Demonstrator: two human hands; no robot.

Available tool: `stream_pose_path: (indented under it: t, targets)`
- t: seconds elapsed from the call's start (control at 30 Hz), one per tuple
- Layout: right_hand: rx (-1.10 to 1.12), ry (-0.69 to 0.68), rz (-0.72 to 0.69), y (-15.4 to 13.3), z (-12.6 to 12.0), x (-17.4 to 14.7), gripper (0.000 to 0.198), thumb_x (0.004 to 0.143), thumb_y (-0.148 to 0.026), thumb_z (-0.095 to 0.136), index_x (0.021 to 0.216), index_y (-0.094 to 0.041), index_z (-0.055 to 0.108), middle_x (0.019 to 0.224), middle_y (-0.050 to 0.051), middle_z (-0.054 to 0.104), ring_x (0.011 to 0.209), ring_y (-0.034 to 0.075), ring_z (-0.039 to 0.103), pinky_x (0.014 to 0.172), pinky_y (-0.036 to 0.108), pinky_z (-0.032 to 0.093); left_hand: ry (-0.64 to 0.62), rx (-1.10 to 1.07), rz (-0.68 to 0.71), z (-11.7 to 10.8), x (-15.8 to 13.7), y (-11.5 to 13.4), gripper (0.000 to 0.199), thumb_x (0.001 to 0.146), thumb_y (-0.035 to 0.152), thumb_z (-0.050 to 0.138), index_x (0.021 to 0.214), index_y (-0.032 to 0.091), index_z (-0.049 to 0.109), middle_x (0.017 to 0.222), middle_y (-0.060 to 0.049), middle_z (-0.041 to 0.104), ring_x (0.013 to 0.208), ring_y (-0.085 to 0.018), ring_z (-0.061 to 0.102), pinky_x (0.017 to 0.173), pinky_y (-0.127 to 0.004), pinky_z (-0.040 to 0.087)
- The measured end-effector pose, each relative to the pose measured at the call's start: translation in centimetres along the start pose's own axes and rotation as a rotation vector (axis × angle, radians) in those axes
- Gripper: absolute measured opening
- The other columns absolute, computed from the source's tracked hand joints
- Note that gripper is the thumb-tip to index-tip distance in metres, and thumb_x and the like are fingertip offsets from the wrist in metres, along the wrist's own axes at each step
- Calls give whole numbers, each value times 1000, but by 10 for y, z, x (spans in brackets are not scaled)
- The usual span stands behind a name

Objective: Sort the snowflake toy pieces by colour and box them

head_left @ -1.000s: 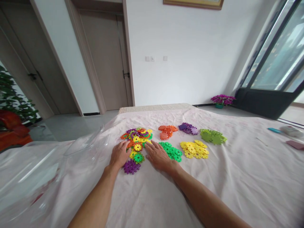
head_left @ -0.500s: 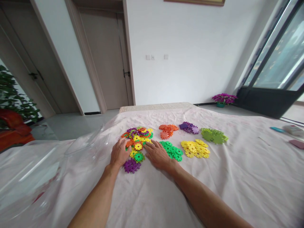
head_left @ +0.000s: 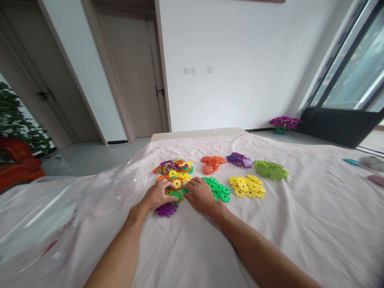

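A mixed heap of colourful notched plastic discs lies on the cloth before me. My left hand rests at the near left of this heap, thumb and index finger apart, over yellow and light-green discs. Just below it is a small cluster of purple discs. My right hand is palm down with its fingers bent together at a green disc, partly hidden by the fingertips. Right beside that hand lies a pile of green discs.
Sorted piles of orange, purple, light-green and yellow discs lie to the right. A clear plastic container stands at the left. A blue item and a pink item lie far right.
My left hand has come nearer and its thumb now reaches over the light-green discs. The green disc on the heap's near side has shifted right, to my right fingertips.
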State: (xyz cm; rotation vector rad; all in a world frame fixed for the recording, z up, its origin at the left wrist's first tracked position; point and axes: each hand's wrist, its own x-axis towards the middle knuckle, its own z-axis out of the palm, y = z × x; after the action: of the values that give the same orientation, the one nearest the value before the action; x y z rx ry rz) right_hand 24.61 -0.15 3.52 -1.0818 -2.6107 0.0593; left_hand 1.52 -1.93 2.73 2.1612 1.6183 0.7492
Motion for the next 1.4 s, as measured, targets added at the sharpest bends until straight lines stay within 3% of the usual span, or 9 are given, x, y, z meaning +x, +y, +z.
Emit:
stream_pose_path:
  t: [0.17, 0.33, 0.47, 0.67, 0.97, 1.1, 1.23, 1.4]
  targets:
    - [-20, -26, 28, -1, 0, 0, 21, 99, -23, 49, 111, -22, 67, 102, 7, 70, 100, 21, 58, 88, 32, 38, -38, -68, -24, -3, 0, 0, 40, 67, 44, 80, 100, 24, 74, 96, -2, 68, 85, -20, 64, 75, -29, 48]
    - [24, 47, 94, 2, 3, -3, 25, 97, -16, 50, 116, -22, 66, 102, 6, 72, 99, 21, 61, 87, 31, 40, 52, -198, -88, 5, -1, -5, 32, 71, 38, 76, 97, 20, 71, 88, -2, 72, 74, -18, 63, 66, -28, 47]
    - [133, 123, 152, 3, 7, -6, 28, 98, -16, 50, 120, -23, 66, 109, 7, 72, 102, 21, 63, 88, 29, 42, 133, -328, -64, 12, 1, -6, 25, 78, 37, 70, 95, 19, 72, 91, -4, 75, 82, -19, 69, 76, -30, 52]
    - [343, 229, 118, 5, 18, -6, 29, 95, -20, 57, 123, -21, 64, 120, 6, 71, 110, 20, 63, 96, 30, 43, 158, -490, 18, 21, 4, 2, 29, 82, 32, 68, 107, 19, 70, 100, -7, 76, 90, -21, 73, 84, -34, 57]
    - [446, 244, 76, 4, 18, -4, 10, 92, -21, 61, 96, -20, 70, 94, 4, 71, 89, 17, 63, 81, 26, 44, 171, -560, 42, 33, 6, 18, 38, 78, 26, 72, 115, 19, 65, 90, -3, 76, 85, -19, 73, 81, -31, 58]
    - [448, 286, 150, 12, 5, -3, 10, 91, -23, 60, 87, -18, 68, 86, 3, 68, 80, 15, 60, 73, 25, 41, 280, -432, 30, 29, 4, 21, 28, 86, 36, 66, 109, 21, 68, 90, -3, 76, 84, -18, 72, 82, -32, 57]
    - [468, 283, 282, 35, -21, -3, 14, 89, -25, 56, 87, -19, 69, 75, -1, 67, 69, 13, 58, 64, 23, 37, 387, -127, 104, 21, 3, 16, 20, 90, 37, 60, 100, 22, 71, 105, -5, 74, 100, -21, 68, 94, -38, 52]
    - [324, 165, 385, 68, -50, -13, 16, 84, -30, 59, 81, -20, 71, 74, 0, 68, 68, 14, 58, 61, 24, 34, 331, 74, 176, 25, 6, 8, 29, 90, 36, 62, 116, 25, 69, 127, -7, 68, 121, -24, 59, 109, -44, 42]
